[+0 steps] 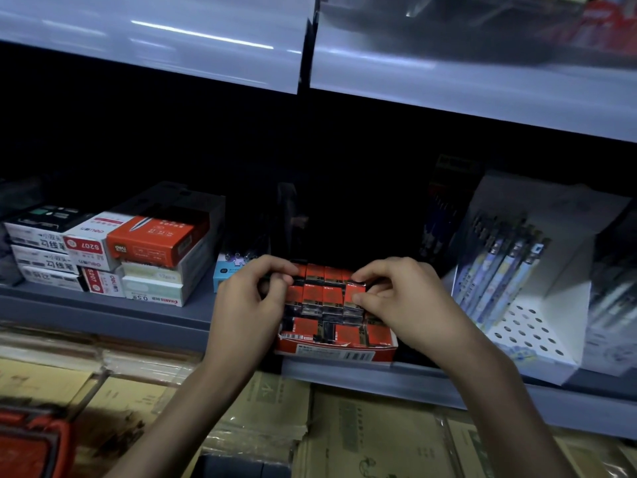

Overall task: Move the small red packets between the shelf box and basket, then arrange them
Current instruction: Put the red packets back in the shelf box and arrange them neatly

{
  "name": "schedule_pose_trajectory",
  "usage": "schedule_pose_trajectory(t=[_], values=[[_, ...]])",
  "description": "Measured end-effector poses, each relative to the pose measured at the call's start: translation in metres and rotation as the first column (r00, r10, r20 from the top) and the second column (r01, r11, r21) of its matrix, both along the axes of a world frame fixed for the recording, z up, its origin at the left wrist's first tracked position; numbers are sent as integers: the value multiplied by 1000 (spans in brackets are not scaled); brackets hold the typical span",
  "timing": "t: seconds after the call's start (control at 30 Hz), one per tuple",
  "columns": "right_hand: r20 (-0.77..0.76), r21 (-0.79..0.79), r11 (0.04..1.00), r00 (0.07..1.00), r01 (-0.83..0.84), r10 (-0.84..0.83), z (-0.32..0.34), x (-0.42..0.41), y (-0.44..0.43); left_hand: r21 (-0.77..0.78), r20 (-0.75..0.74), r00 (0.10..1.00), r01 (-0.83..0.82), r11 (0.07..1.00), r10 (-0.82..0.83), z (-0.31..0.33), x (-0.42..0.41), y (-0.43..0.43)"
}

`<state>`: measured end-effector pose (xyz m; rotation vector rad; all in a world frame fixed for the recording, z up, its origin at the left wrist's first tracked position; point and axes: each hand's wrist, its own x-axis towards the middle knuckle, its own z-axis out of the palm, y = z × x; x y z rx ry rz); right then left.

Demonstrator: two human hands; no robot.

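Dim shop shelving, dark at the back

A grey shelf [103,307] runs across under a pale, glossy upper shelf edge [155,39] that catches streaks of light. The recess between them is nearly black. Stacked stationery boxes [103,257] sit on the shelf at left, and a white perforated pen stand [537,326] at right. Cardboard cartons [362,439], some under clear film, lie below.

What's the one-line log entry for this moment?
left hand: grips packets, left end | right hand: grips packets, right end | packets: block over box | box: on shelf, more packets inside | basket: lower left of view
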<state>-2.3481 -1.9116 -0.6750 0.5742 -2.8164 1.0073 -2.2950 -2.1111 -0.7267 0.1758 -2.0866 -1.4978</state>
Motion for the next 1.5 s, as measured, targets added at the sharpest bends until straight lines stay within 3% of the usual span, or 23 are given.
schedule_pose_trajectory(t=[0.3, 0.67, 0.77, 0.93, 1.2, 1.5], values=[[62, 54, 994, 994, -96, 92, 5, 6, 1, -21, -8, 1000, -11, 1000, 11, -2, -1, 0], [-45, 69, 991, 992, -113, 116, 12, 8, 4, -26, -3, 1000, -5, 1000, 5, -1, -1, 0], [-11, 40, 994, 994, -105, 105, 24, 10, 14, -15, 0, 1000, 2, 1000, -2, -2, 0, -1], [5, 189, 981, 999, -46, 46, 33, 13, 23, -22, -1, 1000, 4, 1000, -4, -2, -1, -1], [198, 413, 911, 978, -19, -70, 41, 26, 10, -37, -5, 1000, -1, 999, 0, -3, -1, -2], [192, 461, 887, 977, -7, -92, 48, 30, 3, -26, 1, 1000, 4, 1000, -4, -3, -1, -1]])
